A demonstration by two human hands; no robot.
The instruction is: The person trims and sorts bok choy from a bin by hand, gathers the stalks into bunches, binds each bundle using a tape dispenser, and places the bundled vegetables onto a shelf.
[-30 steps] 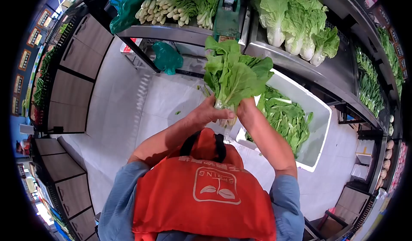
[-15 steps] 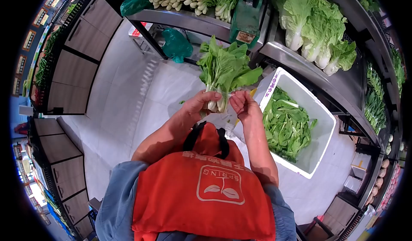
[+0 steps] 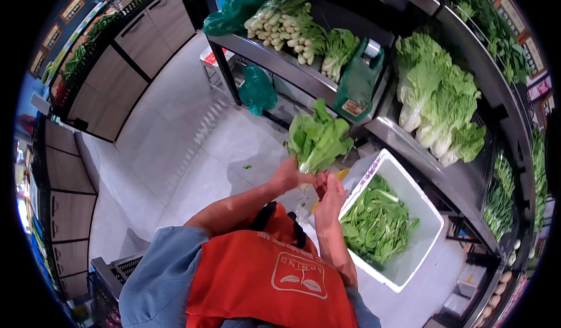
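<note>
My left hand point(image 3: 284, 176) is closed around the lower part of a bunch of leafy greens point(image 3: 318, 141), whose leaves point up and away from me. Close beside it, at the stem end, is my right hand point(image 3: 331, 195), its fingers pinched together. Whatever sits between those fingers is hidden; a clear shiny strip showed there a moment earlier. Under and right of my right hand, a white foam box point(image 3: 429, 234) holds loose green leaves point(image 3: 377, 223). A green tape dispenser point(image 3: 357, 82) stands on the metal shelf beyond the bunch.
Bundled pale-stemmed greens point(image 3: 286, 33) and a green plastic bag point(image 3: 236, 9) lie on the shelf ahead. Another green bag point(image 3: 257, 88) hangs below its edge. Large lettuce-like heads point(image 3: 438, 106) fill the right shelf. Wood-fronted cabinets point(image 3: 111, 100) line the left, and a dark crate point(image 3: 114, 275) is behind left.
The view has turned, so the shelves and foam box appear lower. The bunch has rotated in my left hand and its leaves look more gathered. My right hand has moved in closer to the stems.
</note>
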